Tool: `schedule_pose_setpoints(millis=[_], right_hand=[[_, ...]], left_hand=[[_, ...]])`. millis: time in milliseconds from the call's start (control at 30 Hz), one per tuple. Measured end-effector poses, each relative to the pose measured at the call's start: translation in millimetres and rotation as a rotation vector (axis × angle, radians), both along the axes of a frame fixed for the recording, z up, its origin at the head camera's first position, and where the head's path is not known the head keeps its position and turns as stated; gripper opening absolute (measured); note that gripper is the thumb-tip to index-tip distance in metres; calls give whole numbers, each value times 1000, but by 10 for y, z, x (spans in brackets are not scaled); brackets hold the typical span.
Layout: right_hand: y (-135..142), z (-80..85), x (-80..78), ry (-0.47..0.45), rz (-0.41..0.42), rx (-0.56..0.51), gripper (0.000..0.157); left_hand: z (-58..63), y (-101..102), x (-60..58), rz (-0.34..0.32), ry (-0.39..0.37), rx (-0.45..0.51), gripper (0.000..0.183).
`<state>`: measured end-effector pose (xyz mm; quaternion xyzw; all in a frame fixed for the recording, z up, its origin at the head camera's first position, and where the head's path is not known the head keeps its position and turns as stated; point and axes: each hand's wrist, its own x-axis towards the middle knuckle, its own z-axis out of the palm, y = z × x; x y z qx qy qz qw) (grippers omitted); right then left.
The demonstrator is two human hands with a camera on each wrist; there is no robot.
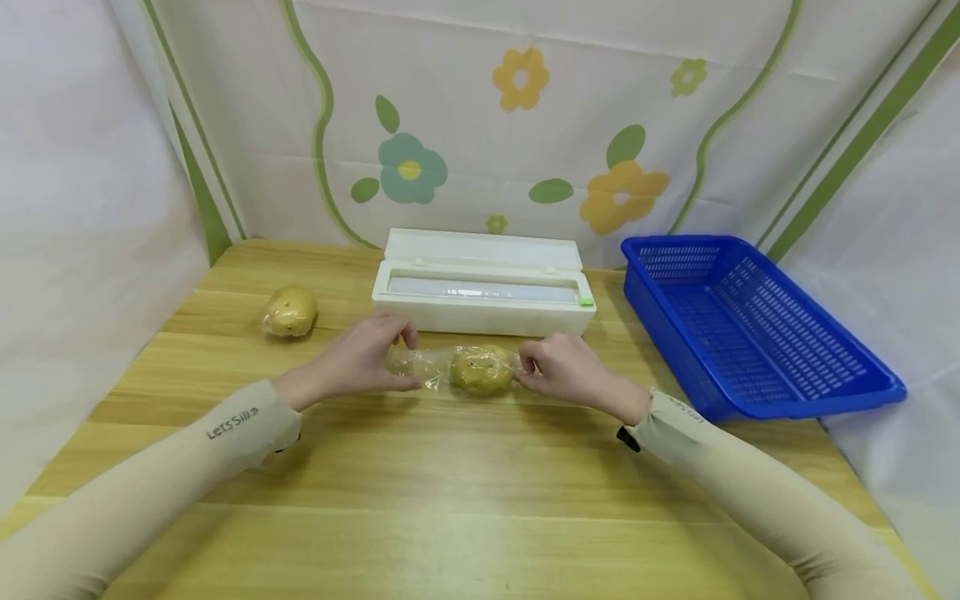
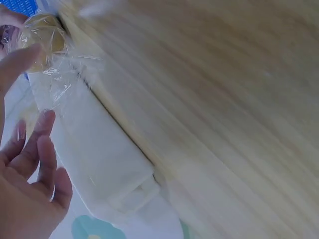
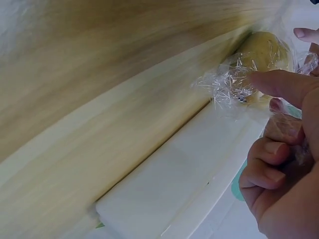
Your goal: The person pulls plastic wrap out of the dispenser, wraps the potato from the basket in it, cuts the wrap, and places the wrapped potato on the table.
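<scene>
A potato point(image 1: 480, 372) in clear plastic wrap point(image 1: 427, 367) is between my two hands, just in front of the white box. The wrap's loose end stretches out to the left. My left hand point(image 1: 362, 357) is at that end, thumb and fingers spread apart; in the left wrist view the film point(image 2: 60, 84) reaches toward the fingertips. At the potato's right side, my right hand point(image 1: 566, 371) pinches the wrap, its fingers curled. Bunched film point(image 3: 232, 84) shows by the thumb in the right wrist view. Another potato point(image 1: 291, 312), also with shiny film on it, lies at the left.
Behind the hands stands a white cling film dispenser box point(image 1: 480, 319), lid raised, a roll point(image 1: 483, 290) inside. A blue plastic basket point(image 1: 750, 333) sits at the right of the wooden table point(image 1: 450, 500). A flower-printed curtain point(image 1: 465, 108) hangs at the back.
</scene>
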<state>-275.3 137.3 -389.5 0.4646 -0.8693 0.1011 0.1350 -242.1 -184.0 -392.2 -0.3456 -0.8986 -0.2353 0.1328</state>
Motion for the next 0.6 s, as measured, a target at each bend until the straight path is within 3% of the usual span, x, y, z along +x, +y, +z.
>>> schedule_pose_setpoints(millis=[133, 300, 467, 600], right_hand=[[9, 7, 2, 13, 16, -33, 24], [24, 2, -3, 16, 74, -77, 20], [58, -1, -26, -6, 156, -112, 12], [91, -7, -49, -17, 222, -84, 7]], left_hand=[[10, 11, 1, -31, 114, -9, 54], [-3, 39, 16, -82, 249, -20, 43], [-18, 57, 6, -148, 274, -27, 20], [-46, 25, -10, -207, 286, -79, 13]])
